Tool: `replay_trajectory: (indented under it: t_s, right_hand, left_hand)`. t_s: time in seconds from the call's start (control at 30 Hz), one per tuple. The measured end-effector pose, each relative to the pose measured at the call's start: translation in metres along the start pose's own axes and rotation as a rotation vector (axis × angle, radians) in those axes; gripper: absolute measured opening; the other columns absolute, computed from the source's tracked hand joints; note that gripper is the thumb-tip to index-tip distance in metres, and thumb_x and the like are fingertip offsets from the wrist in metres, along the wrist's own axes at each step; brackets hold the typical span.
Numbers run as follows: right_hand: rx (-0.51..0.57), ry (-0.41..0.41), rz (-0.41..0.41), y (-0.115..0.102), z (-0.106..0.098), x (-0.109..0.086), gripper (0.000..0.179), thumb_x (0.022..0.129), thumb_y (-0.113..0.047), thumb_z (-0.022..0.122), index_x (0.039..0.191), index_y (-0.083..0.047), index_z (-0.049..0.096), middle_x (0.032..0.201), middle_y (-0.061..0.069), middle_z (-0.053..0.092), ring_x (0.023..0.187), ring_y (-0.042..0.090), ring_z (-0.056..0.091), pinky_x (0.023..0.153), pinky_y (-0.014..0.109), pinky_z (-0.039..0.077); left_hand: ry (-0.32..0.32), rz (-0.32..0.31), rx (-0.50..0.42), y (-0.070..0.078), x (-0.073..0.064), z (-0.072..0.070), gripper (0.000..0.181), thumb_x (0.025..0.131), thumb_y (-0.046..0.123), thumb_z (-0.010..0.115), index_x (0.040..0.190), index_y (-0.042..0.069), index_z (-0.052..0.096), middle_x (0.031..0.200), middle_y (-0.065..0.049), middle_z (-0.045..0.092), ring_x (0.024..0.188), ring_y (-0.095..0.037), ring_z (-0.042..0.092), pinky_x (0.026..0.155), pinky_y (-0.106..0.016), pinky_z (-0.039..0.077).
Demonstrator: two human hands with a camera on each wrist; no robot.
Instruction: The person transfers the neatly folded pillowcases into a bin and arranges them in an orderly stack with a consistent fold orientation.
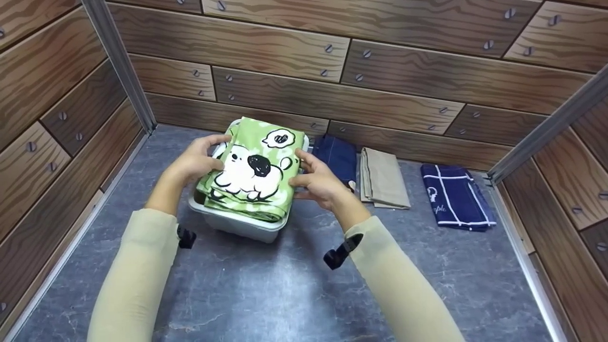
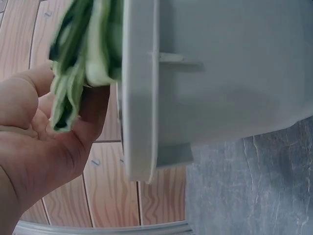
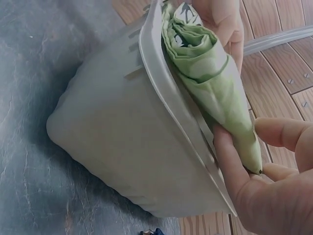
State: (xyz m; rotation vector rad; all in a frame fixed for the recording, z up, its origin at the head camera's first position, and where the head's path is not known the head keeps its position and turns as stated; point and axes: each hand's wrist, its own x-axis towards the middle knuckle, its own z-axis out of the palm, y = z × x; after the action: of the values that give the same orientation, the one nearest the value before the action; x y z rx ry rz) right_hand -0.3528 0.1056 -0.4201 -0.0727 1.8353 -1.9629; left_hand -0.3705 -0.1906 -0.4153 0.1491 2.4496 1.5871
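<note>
A folded green cloth [image 1: 259,166] printed with a white cartoon animal lies across the mouth of a light grey plastic bin [image 1: 242,230]. My left hand [image 1: 197,159] grips its left edge, and in the left wrist view the layered folds [image 2: 66,100] sit between thumb and fingers. On the opposite edge, my right hand [image 1: 323,183] pinches the cloth, with fingers beneath it and the thumb on the other side. Seen from the right wrist, the cloth's rolled end [image 3: 210,73] rises above the bin rim. The cloth hides most of the bin's inside.
To the right of the bin lie a dark blue folded cloth [image 1: 336,159], a beige folded cloth [image 1: 384,178] and a navy cloth with white lines [image 1: 458,197]. Wood-patterned walls [image 1: 285,90] with metal edges enclose the grey marbled floor [image 1: 247,294].
</note>
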Motion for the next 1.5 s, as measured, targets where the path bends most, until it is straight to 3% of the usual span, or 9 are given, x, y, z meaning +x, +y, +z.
replay_trajectory:
  t_s: [0.43,0.83,1.5]
  right_hand:
    - [-0.045,-0.029,0.02,-0.0046,0.0052,0.0031,0.086,0.086,0.013,0.057,0.159,-0.011,0.019,0.149,0.019,0.039,0.103,0.029,0.059,0.083,0.049,0.059]
    - [-0.035,-0.033,0.018,-0.009,0.0041,0.0035,0.082,0.087,0.011,0.057,0.159,-0.009,0.021,0.141,0.021,0.045,0.097,0.029,0.063,0.078,0.045,0.061]
    - [0.017,-0.022,0.006,-0.0081,0.0,0.0027,0.078,0.089,0.011,0.056,0.157,-0.013,0.028,0.142,0.019,0.048,0.109,0.034,0.062,0.082,0.049,0.06]
  left_hand:
    - [-0.017,0.018,0.154,0.0056,0.0031,-0.0002,0.076,0.08,-0.015,0.056,0.152,0.004,0.039,0.15,-0.024,0.041,0.125,-0.035,0.047,0.103,-0.048,0.048]
    - [-0.012,0.002,0.143,0.0006,0.0063,-0.0015,0.078,0.079,-0.014,0.056,0.152,0.005,0.038,0.147,-0.023,0.043,0.116,-0.033,0.052,0.094,-0.042,0.053]
    - [-0.005,0.016,0.199,-0.0002,0.0074,-0.0003,0.076,0.079,-0.014,0.057,0.151,0.004,0.039,0.153,-0.022,0.039,0.129,-0.035,0.044,0.105,-0.05,0.046]
